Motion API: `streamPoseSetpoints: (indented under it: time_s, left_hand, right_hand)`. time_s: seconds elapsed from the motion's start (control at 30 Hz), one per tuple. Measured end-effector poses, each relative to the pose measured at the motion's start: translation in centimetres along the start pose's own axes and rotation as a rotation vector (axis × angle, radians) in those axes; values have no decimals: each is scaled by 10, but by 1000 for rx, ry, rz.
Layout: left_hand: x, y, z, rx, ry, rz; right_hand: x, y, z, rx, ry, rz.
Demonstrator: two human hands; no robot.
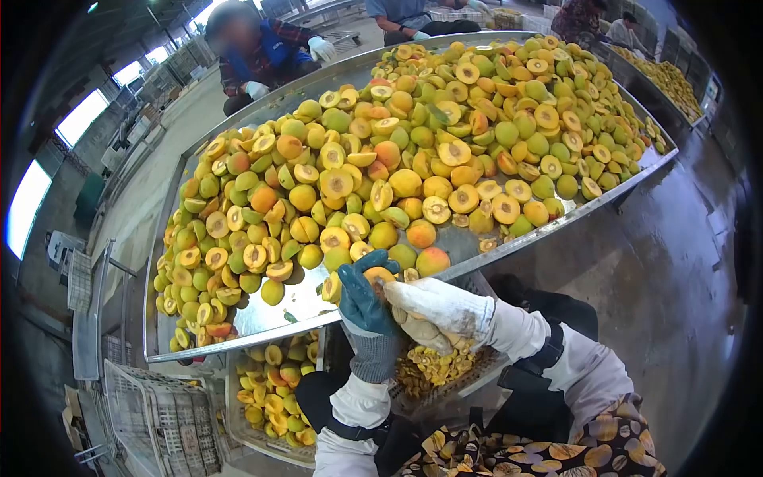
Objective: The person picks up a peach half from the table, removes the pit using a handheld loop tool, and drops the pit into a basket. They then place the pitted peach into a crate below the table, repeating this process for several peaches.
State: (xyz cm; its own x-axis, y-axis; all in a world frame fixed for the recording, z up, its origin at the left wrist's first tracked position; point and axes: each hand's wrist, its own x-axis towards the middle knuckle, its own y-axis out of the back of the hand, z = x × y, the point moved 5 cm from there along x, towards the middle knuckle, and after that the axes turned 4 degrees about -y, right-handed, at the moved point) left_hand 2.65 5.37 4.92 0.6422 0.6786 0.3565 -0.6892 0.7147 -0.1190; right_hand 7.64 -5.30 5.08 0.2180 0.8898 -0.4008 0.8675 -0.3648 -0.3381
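My left hand (367, 298), in a dark green coated glove with a grey cuff, is closed round a yellow-orange fruit (379, 276) at the near edge of a metal table (318, 319). My right hand (433, 310), in a stained white glove, meets the left at that fruit, its fingers bent. Whatever lies inside the right fingers is too hidden to name. Many halved and whole fruits (337, 184) are heaped on the table. Below my hands a crate holds small yellow-brown pieces (441, 364).
Under the table's left part a crate (238, 425) holds fruit halves. Stacked crates (179, 421) stand at the lower left. A person (266, 48) and another person (413, 16) sit across the table. A second fruit table (660, 79) is at the upper right.
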Motion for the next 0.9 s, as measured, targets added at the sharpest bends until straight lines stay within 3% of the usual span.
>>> streamPoseSetpoints:
  time_s: [0.03,0.17,0.27,0.37,0.5,0.63,0.67,0.73,0.83,0.87,0.9]
  left_hand:
    - [-1,0,2,19,-9,-13]
    - [0,1,-3,112,-51,-40]
    - [3,0,-10,203,-182,-35]
    - [1,-7,-13,19,-50,12]
    - [-1,-12,-13,26,-42,21]
    - [0,-14,-8,122,-180,-4]
    - [0,-15,-3,150,-229,-17]
    - [1,-15,-6,-54,-85,-66]
    - [1,-14,-12,-262,75,-87]
    - [-1,-13,-15,-314,122,-86]
    - [-1,-11,-16,-206,51,-134]
  right_hand:
    - [1,-1,3,58,-8,-24]
    - [-8,-1,-7,-256,70,23]
    - [-10,0,-7,-176,11,71]
    - [-10,2,-8,-199,22,86]
    - [-2,12,3,-135,-3,40]
    - [-5,9,0,-281,225,119]
    - [-4,10,4,-189,150,60]
    - [-5,13,10,-7,5,-57]
    - [-10,4,9,357,-50,-198]
    - [-9,5,10,353,-44,-198]
    - [-9,4,12,361,-57,-195]
